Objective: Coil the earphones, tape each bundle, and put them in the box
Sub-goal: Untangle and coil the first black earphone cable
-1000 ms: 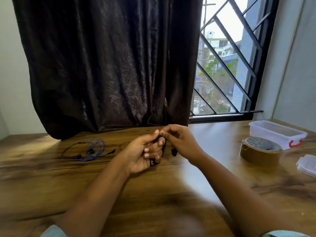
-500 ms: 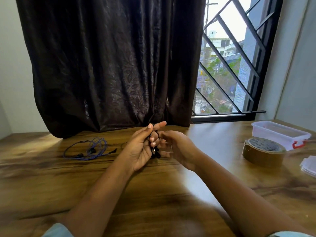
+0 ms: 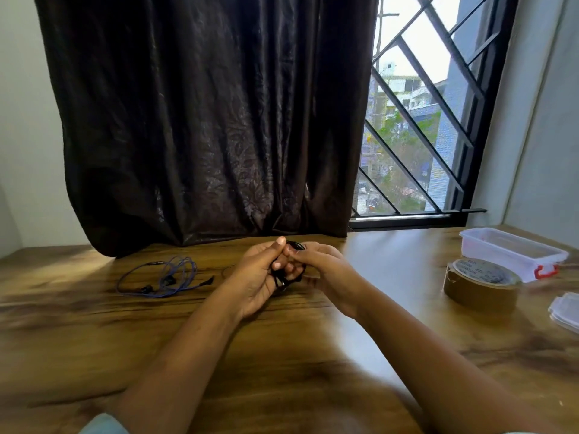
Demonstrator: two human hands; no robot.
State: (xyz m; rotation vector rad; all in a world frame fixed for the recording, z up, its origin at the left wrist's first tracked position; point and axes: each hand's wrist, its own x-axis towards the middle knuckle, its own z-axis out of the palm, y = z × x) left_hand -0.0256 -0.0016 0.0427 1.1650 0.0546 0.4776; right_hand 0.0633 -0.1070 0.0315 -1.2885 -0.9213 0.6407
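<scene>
A loose tangle of blue earphones [image 3: 163, 278] lies on the wooden table [image 3: 94, 333] at the left, just in front of the dark curtain [image 3: 203, 120]. Its cord is spread in wide uncoiled loops, with the buds and plug lying among them, and it is well apart from both hands.

Near the middle of the table the two hands meet, raised a little above the wood. The left hand [image 3: 257, 277] has its fingers curled round a small bundle of black earphones [image 3: 286, 278], with the thumb pointing up over the top. The right hand [image 3: 322, 270] comes in from the other side, its fingertips pinching the same black cord at the top of the bundle and touching the left thumb. The black earphones are gathered into a tight dark bunch between the two palms. Only short loops show above and below the fingers, so how neat the coil is cannot be told.

To the right a roll of brown tape [image 3: 479, 285] lies flat on the table. Just behind it stands a clear plastic box [image 3: 513, 252] with a red latch on its near end. Through its see-through walls no contents can be made out. At the far right edge lies a stack of clear plastic lids [image 3: 565, 311], partly cut off by the frame.
</scene>
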